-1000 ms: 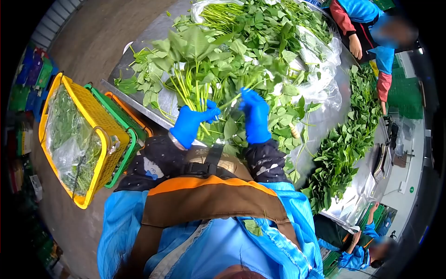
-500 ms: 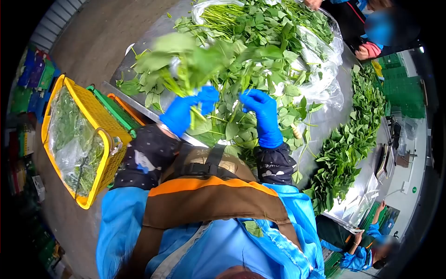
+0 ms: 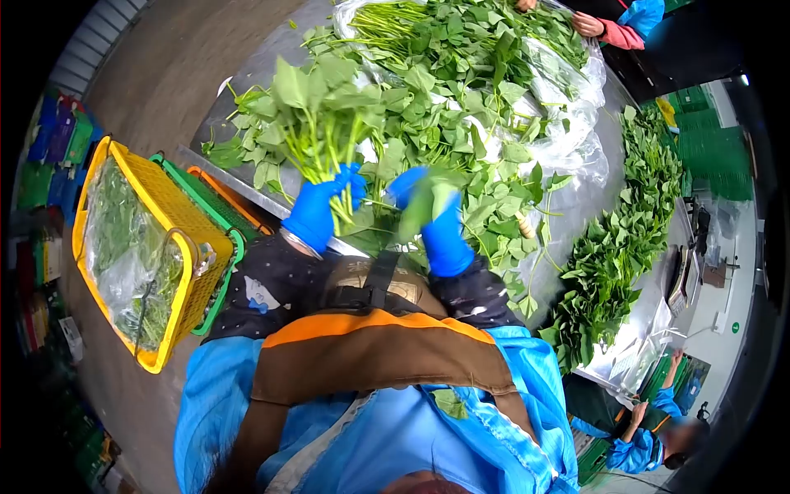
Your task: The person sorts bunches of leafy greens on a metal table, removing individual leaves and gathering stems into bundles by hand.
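My left hand (image 3: 313, 213), in a blue glove, is closed around a bunch of leafy green stems (image 3: 317, 140). The leaves fan out above the fist and the cut ends poke out below it. My right hand (image 3: 444, 235), also gloved in blue, is beside it and blurred by motion. A smeared leafy sprig (image 3: 427, 204) shows at its fingers, which seem closed on it; the leaf partly hides them. Beneath and beyond both hands, a loose heap of leafy greens (image 3: 432, 136) covers much of the metal table (image 3: 267, 70).
At left stands a yellow crate (image 3: 188, 284) with bagged greens, beside a green crate (image 3: 216, 198). Clear plastic bags (image 3: 576, 156) lie by the heap. A long row of greens (image 3: 613, 255) runs along the right. Co-workers' hands (image 3: 587, 25) are at the far edge; another person (image 3: 638, 449) is lower right.
The bunch in my left hand has come upright and into focus. My right hand has moved left and toward my body, with a blurred leaf now at its fingers. The far co-worker's arm has shifted.
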`<state>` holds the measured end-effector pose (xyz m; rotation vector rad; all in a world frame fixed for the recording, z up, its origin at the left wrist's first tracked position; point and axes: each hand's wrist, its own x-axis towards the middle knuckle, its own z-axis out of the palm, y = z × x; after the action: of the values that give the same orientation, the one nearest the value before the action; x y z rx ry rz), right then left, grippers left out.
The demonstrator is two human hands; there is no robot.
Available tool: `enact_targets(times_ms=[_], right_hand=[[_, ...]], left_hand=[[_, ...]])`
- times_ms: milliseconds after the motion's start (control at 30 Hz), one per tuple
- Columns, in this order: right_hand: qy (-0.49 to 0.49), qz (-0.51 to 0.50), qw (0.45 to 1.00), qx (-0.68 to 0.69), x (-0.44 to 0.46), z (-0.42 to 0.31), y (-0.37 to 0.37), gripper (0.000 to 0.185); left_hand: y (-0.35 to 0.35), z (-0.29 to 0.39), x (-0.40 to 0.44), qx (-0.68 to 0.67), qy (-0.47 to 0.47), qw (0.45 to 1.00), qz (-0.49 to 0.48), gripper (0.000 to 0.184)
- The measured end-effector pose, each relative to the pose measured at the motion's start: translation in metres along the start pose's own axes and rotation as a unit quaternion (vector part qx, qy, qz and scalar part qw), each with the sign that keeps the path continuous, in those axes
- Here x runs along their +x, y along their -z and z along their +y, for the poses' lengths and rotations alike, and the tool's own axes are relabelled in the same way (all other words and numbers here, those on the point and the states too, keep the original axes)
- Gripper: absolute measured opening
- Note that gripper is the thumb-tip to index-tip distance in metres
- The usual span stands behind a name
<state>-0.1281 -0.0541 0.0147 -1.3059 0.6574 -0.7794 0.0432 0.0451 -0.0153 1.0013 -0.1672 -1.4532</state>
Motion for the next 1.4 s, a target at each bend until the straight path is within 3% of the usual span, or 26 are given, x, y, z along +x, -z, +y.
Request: enact_targets(times_ms=[33, 67, 100, 167, 200, 233, 267, 333, 433, 467, 533, 567, 667, 767, 933, 1000, 1100, 1200, 1333, 1400], right_hand=[[-0.003, 0.057, 0.993, 0.101, 0.009, -0.007, 0.010, 0.025], [-0.011, 0.140, 0.936, 0.324, 0.016, -0.028, 0.008, 0.025], [-0.023, 0.098, 0.969, 0.228, 0.021, -0.026, 0.011, 0.023], [-0.040, 0.018, 0.999, 0.026, 0.030, -0.013, 0.018, 0.020], [-0.150, -0.036, 0.983, -0.100, 0.033, 0.004, 0.017, 0.024], [-0.129, -0.055, 0.943, -0.303, 0.033, 0.026, 0.008, 0.027], [-0.095, -0.076, 0.868, -0.481, 0.031, 0.045, -0.001, 0.028], [-0.088, -0.119, 0.742, -0.654, 0.026, 0.070, -0.012, 0.041], [-0.113, -0.117, 0.923, -0.349, 0.028, 0.061, 0.002, 0.036], [-0.198, -0.074, 0.970, -0.120, 0.022, 0.010, -0.005, 0.029], [-0.206, -0.082, 0.966, -0.133, 0.033, 0.016, 0.017, 0.024], [-0.193, -0.089, 0.950, -0.227, 0.035, 0.042, 0.032, 0.021], [-0.168, -0.080, 0.977, -0.103, 0.014, -0.002, 0.024, 0.023], [-0.164, -0.040, 0.975, -0.143, 0.007, 0.007, 0.032, 0.022], [-0.113, -0.017, 0.980, -0.165, -0.004, 0.013, 0.023, 0.024], [-0.005, -0.033, 0.952, -0.304, -0.006, 0.014, 0.020, 0.018], [0.151, -0.093, 0.856, -0.485, -0.011, -0.006, 0.005, 0.013], [0.187, -0.130, 0.828, -0.513, -0.011, -0.010, 0.001, 0.013], [0.223, -0.147, 0.801, -0.536, -0.014, -0.009, 0.001, 0.014], [0.229, -0.150, 0.793, -0.543, -0.014, -0.011, 0.002, 0.011]], left_hand=[[0.007, 0.006, -0.001, -0.008, -0.045, 0.999, 0.012, 0.034], [0.010, 0.011, -0.003, -0.015, -0.090, 0.996, 0.025, 0.035], [0.005, 0.019, -0.003, 0.007, -0.117, 0.990, 0.077, 0.034], [0.001, 0.031, -0.006, 0.024, -0.128, 0.987, 0.090, 0.034], [0.005, 0.031, -0.005, 0.023, -0.135, 0.987, 0.083, 0.033], [0.004, 0.029, -0.005, 0.018, -0.136, 0.988, 0.076, 0.034], [0.003, 0.026, -0.005, 0.013, -0.137, 0.988, 0.070, 0.034], [0.003, 0.022, -0.005, 0.002, -0.136, 0.989, 0.050, 0.037], [0.000, 0.030, -0.013, -0.003, -0.129, 0.989, 0.066, 0.035], [0.003, 0.032, -0.016, -0.011, -0.127, 0.989, 0.073, 0.035], [0.024, 0.024, -0.007, -0.042, -0.129, 0.989, 0.054, 0.034], [0.024, 0.020, -0.005, -0.043, -0.118, 0.990, 0.064, 0.033], [0.014, 0.021, -0.011, -0.026, -0.061, 0.993, 0.096, 0.032], [0.002, 0.017, -0.008, -0.023, -0.070, 0.992, 0.100, 0.032], [-0.029, 0.012, -0.003, 0.106, -0.092, 0.989, 0.044, 0.028], [-0.032, 0.009, 0.002, 0.154, -0.062, 0.986, 0.006, 0.029], [-0.029, 0.006, 0.014, 0.177, -0.041, 0.983, -0.019, 0.029], [-0.026, 0.012, 0.019, 0.164, 0.025, 0.986, -0.018, 0.030], [-0.023, 0.007, 0.032, 0.116, 0.006, 0.993, -0.026, 0.029], [-0.025, 0.009, 0.035, 0.091, 0.041, 0.994, -0.047, 0.028]])
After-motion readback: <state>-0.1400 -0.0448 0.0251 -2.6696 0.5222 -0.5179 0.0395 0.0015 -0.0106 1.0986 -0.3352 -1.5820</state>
